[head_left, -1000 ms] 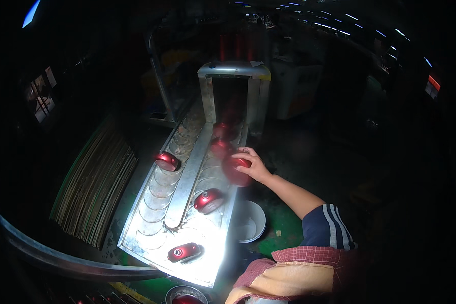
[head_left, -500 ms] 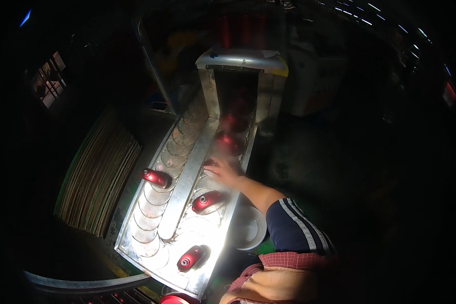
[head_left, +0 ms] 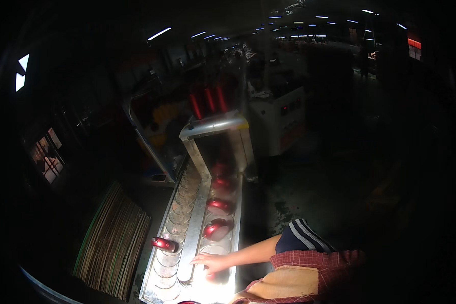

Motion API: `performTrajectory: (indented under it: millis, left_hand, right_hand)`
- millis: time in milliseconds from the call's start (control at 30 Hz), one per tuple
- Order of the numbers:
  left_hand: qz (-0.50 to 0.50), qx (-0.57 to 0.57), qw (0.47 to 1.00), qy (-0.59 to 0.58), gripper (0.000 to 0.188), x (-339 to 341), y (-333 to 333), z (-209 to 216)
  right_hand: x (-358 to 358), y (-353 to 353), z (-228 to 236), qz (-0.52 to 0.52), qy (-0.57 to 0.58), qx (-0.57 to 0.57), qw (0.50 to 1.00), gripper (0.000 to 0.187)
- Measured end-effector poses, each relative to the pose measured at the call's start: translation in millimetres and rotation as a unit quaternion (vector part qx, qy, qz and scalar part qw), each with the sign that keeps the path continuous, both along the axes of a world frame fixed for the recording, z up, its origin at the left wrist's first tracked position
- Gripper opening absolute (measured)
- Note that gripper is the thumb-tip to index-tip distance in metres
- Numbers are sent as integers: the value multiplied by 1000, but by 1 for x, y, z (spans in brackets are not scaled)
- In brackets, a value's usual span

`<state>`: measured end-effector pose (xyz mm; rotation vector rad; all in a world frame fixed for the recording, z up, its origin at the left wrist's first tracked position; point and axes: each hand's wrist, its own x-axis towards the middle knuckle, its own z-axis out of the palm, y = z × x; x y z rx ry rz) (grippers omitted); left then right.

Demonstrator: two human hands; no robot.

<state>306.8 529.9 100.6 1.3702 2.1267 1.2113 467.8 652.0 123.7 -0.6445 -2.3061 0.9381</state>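
Note:
My right hand (head_left: 211, 262) reaches in from the right over the near part of the metal conveyor (head_left: 154, 276). Its fingers are apart, one stretched left over the flat divider strip (head_left: 192, 223). Just below the hand is a glossy red piece (head_left: 217, 277), partly covered and washed out by glare; whether the fingers touch it I cannot tell. Farther along the same lane lie more red rounded pieces with pale round undersides, including one red piece (head_left: 215, 226) and another red piece (head_left: 218, 204). A single red piece (head_left: 164, 244) with a small round end lies on the left lane. My left hand is out of view.
The lanes run into a metal hood (head_left: 215, 125), where several red pieces show dimly; tall red cylinders (head_left: 207, 103) stand behind it. Left of the conveyor leans a stack of thin sheets (head_left: 114, 243). A pale machine cabinet (head_left: 278, 119) stands back right. Surroundings are dark.
My view has tilted up, showing more of the hall. My right hand has moved nearer along the lane, away from one red piece and over the nearer one.

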Motion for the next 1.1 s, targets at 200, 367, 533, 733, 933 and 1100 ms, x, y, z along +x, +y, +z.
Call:
performTrajectory:
  millis: [200,367,533,733,933,1100]
  left_hand:
    - [47,26,998,44,63,-24,-12,-5]
    - [13,8,994,111,62,-17,-11,-35]
    - [-8,-31,999,32,48,37,28,-59]
    - [-93,-34,991,88,46,53,77,-58]
    - [-77,9,996,39,33,82,162,-60]
    - [-87,17,995,52,35,85,231,-91]
  right_hand:
    - [-25,20,-61,-165,-9,30,986,65]
    - [-2,33,-109,-264,-87,30,960,66]
    - [26,68,-117,-328,9,-22,945,107]
    - [34,122,-117,-416,-38,-151,896,103]
    - [66,195,-142,-349,28,-156,924,74]
    - [90,250,-158,-231,-16,-126,965,71]
